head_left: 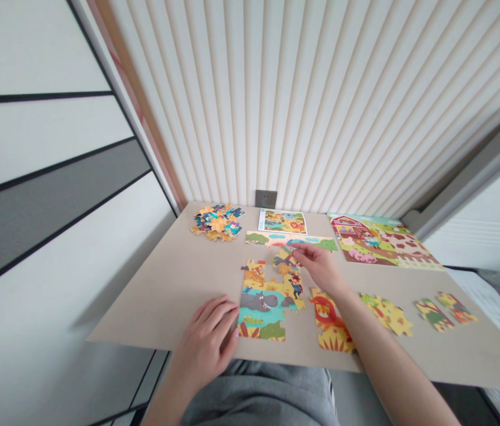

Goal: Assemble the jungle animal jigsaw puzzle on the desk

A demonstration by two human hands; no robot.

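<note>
Your right hand (319, 269) is pinching a jigsaw piece (286, 255) near the hippo section's (258, 300) top; left hand (206, 338), loosely spread, is resting at that section's left edge, gripping nothing. Piece: probably light, stiff card; edge-grip.

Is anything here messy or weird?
Nothing looks spilled or broken. The pile of pieces at the back left of the table looks messy: they overlap in a jumble, unlike the joined hippo pieces beside the left hand.

hippo pcs (258, 302) front, card (283, 222) behind, pc pile (217, 223) back l
</note>
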